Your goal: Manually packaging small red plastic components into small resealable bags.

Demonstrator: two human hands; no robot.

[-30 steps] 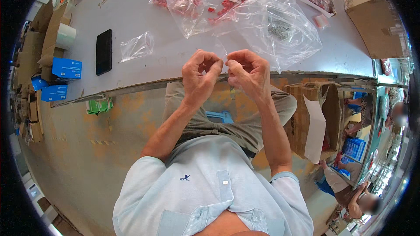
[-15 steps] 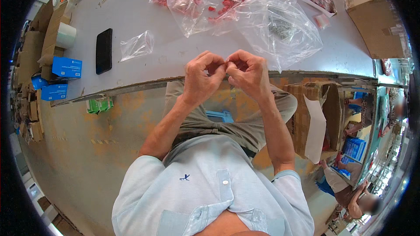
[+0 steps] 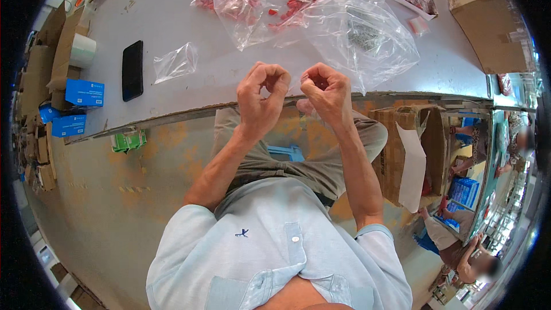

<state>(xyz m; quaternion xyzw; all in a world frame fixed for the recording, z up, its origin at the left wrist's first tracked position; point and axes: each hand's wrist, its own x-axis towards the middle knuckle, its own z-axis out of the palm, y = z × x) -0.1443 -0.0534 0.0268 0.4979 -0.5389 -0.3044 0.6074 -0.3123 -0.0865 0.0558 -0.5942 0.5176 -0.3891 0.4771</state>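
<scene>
Left hand [image 3: 253,103] and right hand [image 3: 334,99] apart at grey table's [image 3: 215,74] near edge, fingers curled to thumbs, cannot tell whether gripping anything; clear plastic bag [image 3: 376,72] beyond right.

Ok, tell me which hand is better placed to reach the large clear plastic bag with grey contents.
Probably the right hand: it sits close to the large clear plastic bag with grey contents. The left hand is farther off, with the right between them.
</scene>
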